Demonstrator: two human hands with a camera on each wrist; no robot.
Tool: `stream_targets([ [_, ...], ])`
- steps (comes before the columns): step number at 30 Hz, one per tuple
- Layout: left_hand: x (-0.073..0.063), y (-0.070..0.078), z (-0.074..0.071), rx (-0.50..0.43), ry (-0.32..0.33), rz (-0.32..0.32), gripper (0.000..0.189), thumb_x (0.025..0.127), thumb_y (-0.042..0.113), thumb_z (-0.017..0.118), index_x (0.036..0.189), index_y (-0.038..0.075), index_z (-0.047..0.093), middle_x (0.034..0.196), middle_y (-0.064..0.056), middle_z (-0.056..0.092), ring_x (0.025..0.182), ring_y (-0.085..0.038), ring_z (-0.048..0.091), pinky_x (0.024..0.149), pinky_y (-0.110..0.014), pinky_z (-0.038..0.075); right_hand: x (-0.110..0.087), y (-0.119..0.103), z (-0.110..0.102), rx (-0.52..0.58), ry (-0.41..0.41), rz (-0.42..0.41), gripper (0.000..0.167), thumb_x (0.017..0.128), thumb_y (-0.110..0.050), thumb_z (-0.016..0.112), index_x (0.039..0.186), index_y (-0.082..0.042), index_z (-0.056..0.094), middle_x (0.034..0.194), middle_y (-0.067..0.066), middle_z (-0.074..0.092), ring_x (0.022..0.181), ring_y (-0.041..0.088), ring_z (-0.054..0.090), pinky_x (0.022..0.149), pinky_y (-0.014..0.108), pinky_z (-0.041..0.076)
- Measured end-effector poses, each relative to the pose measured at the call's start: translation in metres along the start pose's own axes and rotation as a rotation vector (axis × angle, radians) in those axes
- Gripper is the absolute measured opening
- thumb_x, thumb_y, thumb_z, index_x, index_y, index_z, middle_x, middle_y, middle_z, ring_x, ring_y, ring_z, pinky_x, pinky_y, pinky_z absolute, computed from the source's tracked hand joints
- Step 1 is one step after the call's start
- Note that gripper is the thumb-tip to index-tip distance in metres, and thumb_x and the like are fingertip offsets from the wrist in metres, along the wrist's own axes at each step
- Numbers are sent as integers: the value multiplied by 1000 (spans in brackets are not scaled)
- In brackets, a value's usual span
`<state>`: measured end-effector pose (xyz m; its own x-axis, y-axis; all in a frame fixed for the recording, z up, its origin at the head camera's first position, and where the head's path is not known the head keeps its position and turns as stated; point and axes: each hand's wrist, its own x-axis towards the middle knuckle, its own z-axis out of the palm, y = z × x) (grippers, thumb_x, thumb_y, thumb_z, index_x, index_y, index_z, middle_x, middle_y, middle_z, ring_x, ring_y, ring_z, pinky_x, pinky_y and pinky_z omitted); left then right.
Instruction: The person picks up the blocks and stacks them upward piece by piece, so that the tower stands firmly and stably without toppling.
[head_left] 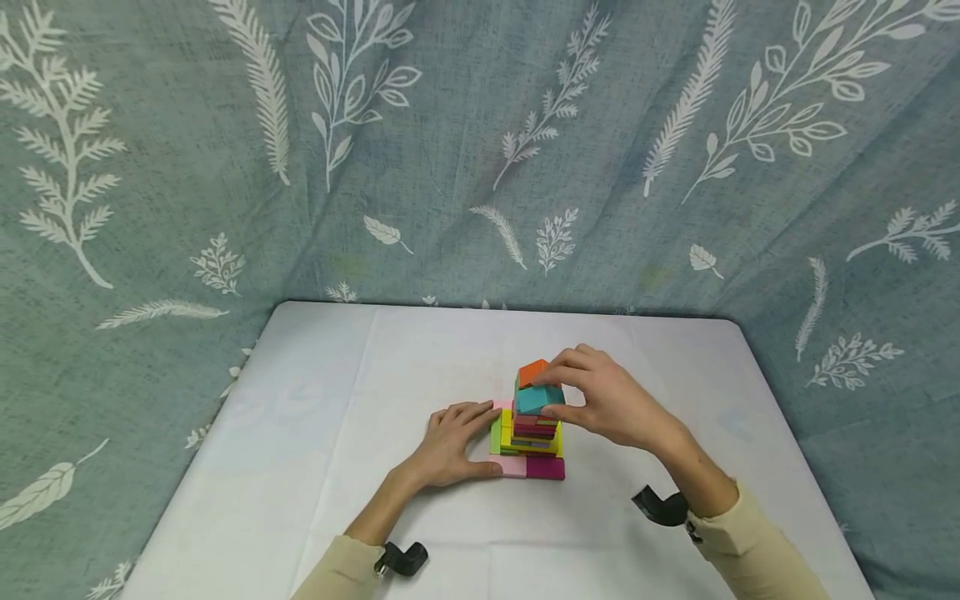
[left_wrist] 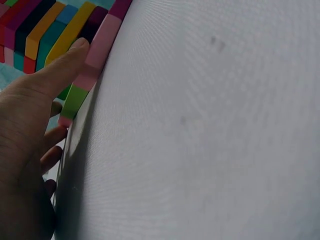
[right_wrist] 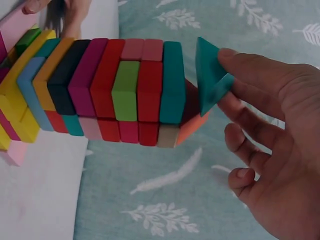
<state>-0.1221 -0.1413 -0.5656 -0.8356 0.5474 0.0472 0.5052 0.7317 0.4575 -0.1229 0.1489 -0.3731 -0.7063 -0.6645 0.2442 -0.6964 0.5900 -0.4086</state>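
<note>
A tower of colourful wooden blocks (right_wrist: 102, 82) rises from a stepped base on the white table. My right hand (head_left: 607, 398) pinches a teal triangular block (right_wrist: 207, 75) between thumb and fingers, close over the tower's top. An orange block (head_left: 531, 372) with a slanted side tops the tower beside it. My left hand (head_left: 448, 446) rests at the left of the base, fingers spread and thumb extended. In the left wrist view, its thumb lies against the tower's lower layers, near a pink base block (left_wrist: 100, 47) and a green block (left_wrist: 75, 100).
The white table (head_left: 315, 433) reaches back to a blue-green curtain (head_left: 450, 208) with white leaf prints, which also hangs at both sides. A black wrist mount (head_left: 405, 558) sits by the left sleeve, another black mount (head_left: 662, 506) by the right one.
</note>
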Motion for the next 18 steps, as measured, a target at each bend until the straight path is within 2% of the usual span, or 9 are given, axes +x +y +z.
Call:
stream_targets([
  [5, 1, 0, 1, -2, 7, 2, 96, 81, 78, 60, 158, 28, 34, 162, 7, 33, 145, -21, 29, 109, -55, 24, -1, 0, 6, -61, -2, 3, 38, 80, -30, 86, 116, -23, 75, 110, -11, 62, 103, 10, 51, 85, 33, 48],
  [18, 0, 1, 0, -1, 10, 2, 96, 81, 79, 59, 158, 28, 34, 162, 6, 33, 145, -22, 29, 110, -56, 24, 1, 0, 13, -64, 27, 22, 37, 79, -29, 87, 114, -21, 75, 104, -10, 60, 95, 8, 52, 78, 29, 51],
])
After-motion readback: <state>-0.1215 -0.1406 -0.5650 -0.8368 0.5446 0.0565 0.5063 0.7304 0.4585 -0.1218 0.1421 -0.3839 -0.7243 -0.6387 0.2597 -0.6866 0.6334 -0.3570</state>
